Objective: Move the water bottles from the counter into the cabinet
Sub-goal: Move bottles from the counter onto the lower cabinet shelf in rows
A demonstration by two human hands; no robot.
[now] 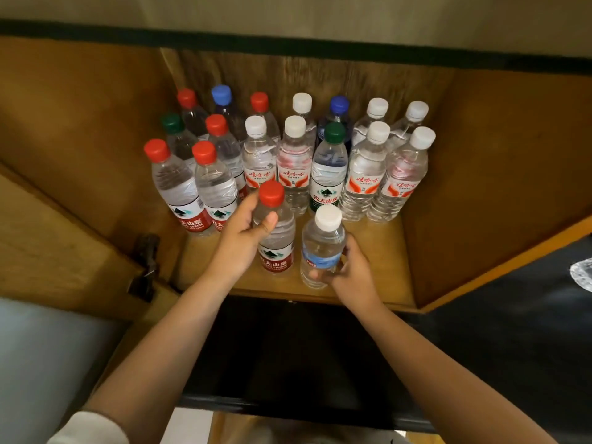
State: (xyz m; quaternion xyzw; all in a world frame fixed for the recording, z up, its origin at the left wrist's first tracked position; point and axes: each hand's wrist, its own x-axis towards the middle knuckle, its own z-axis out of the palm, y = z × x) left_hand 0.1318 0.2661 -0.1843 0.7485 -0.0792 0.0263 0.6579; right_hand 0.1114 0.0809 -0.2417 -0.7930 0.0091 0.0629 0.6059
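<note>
Both my hands reach into the open wooden cabinet [378, 277]. My left hand [243, 238] grips a red-capped water bottle [277, 245] with a red label, upright on the shelf's front part. My right hand [350, 270] holds a smaller white-capped bottle [322, 248] with a blue label, just right of the first. Behind them stand several more bottles [293, 161] in rows, with red, white, green and blue caps.
The cabinet door [64, 238] hangs open at the left on a dark hinge [145, 267]. A dark counter [512, 331] runs below and to the right of the shelf, with a glass object [583, 274] at the right edge. The cabinet's side walls close in both sides.
</note>
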